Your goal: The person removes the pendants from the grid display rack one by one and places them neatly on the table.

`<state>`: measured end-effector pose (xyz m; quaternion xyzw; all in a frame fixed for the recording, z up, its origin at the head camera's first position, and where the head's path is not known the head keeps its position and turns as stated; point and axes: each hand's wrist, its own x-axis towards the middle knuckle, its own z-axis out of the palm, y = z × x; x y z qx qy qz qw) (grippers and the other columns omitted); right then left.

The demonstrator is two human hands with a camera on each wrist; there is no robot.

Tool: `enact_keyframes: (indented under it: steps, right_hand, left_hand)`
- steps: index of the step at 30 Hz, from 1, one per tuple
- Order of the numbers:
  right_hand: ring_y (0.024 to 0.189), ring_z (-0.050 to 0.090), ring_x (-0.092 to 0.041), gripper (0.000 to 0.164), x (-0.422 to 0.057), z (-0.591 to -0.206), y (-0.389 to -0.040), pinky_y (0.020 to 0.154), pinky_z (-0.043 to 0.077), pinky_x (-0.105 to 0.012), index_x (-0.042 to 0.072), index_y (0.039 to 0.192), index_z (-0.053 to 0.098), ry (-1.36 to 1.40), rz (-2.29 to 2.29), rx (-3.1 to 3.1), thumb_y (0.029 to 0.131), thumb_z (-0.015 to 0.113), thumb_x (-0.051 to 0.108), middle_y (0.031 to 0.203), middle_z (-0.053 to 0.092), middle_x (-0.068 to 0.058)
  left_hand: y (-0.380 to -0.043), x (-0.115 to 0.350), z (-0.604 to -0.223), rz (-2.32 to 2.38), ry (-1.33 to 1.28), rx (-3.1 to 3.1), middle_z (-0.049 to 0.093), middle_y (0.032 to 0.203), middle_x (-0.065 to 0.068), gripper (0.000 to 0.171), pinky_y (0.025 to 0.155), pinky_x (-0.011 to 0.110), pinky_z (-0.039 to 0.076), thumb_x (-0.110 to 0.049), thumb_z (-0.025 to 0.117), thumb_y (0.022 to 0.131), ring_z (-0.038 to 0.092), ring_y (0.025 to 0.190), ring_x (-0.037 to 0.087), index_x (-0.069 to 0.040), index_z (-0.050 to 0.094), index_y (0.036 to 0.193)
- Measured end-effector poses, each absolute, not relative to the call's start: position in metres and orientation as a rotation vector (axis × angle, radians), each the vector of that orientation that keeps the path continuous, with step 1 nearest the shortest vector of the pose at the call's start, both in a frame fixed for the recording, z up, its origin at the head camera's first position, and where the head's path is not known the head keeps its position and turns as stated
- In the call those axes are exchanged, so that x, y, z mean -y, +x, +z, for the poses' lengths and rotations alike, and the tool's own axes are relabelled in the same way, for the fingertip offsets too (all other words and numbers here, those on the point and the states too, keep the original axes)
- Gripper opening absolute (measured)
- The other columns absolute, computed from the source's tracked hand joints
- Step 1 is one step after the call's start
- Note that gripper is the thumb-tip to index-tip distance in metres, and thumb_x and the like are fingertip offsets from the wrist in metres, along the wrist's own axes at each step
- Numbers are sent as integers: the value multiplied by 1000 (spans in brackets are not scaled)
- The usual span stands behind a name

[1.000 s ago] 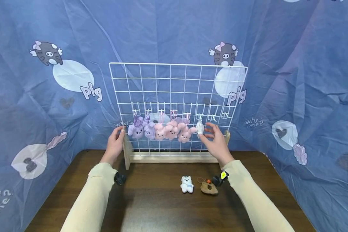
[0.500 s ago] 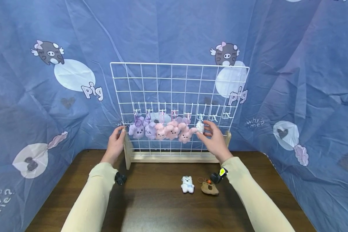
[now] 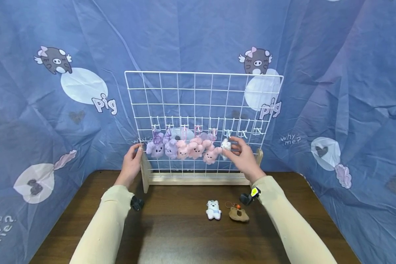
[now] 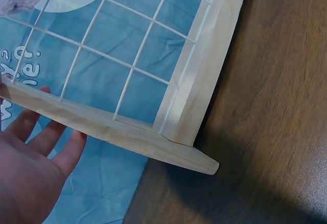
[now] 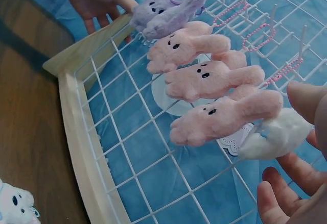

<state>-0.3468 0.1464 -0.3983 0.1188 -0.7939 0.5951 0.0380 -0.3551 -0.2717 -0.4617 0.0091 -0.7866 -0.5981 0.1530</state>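
A white wire grid rack (image 3: 194, 89) stands upright on a wooden base (image 3: 198, 180). My left hand (image 3: 130, 165) grips its left wooden side post (image 4: 102, 127), fingers behind the wood in the left wrist view. At the right, my right hand (image 3: 245, 161) pinches a small white plush charm (image 3: 226, 145) that hangs below a hook. In the right wrist view, this white charm (image 5: 278, 137) is beside the nearest pink plush bunny (image 5: 225, 117). Pink and purple plush bunnies (image 3: 157, 149) hang in a row to its left.
Two hooks (image 3: 257, 131) to the right of the white charm carry nothing. On the brown table (image 3: 171, 234) lie a white bear charm (image 3: 213, 210) and a brown plush charm (image 3: 238, 214) with an orange bead. Blue printed cloth (image 3: 198, 36) surrounds the table.
My right hand has shifted slightly left and turned the white charm, so its dark-eyed face now shows toward the front. The left hand has stayed on the post.
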Motion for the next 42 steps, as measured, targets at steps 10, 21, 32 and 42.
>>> enact_keyframes:
  steps: [10,21,32,42]
  right_hand:
    - [122,59,-38,51,-147,-398,-347,97,53,-44,6,154,48,397,1810,2424,109,60,25,143,57,-29]
    - [119,61,-34,42,-145,-398,-349,97,56,-41,-5,138,57,437,1837,2375,107,62,23,136,60,-27]
    - [99,62,-18,31,-145,-396,-346,79,54,-22,-5,124,67,449,1772,2265,108,61,21,121,69,-23]
    - [88,60,-14,28,-141,-396,-345,72,51,-21,-7,112,67,485,1810,2196,106,65,21,100,67,-11]
  left_hand:
    - [-356,272,-462,-1716,30,2253,45,158,27,46,119,56,34,-30,42,115,43,144,38,-4,46,152]
    - [-356,271,-463,-1709,37,2252,45,157,27,46,119,57,34,-30,42,115,43,144,39,-4,46,152]
    - [-356,272,-460,-1708,31,2268,41,162,23,48,122,56,31,-31,40,115,39,150,38,-3,44,154]
    - [-357,272,-463,-1704,27,2253,43,161,23,47,121,55,32,-31,42,115,40,148,37,-3,46,153]
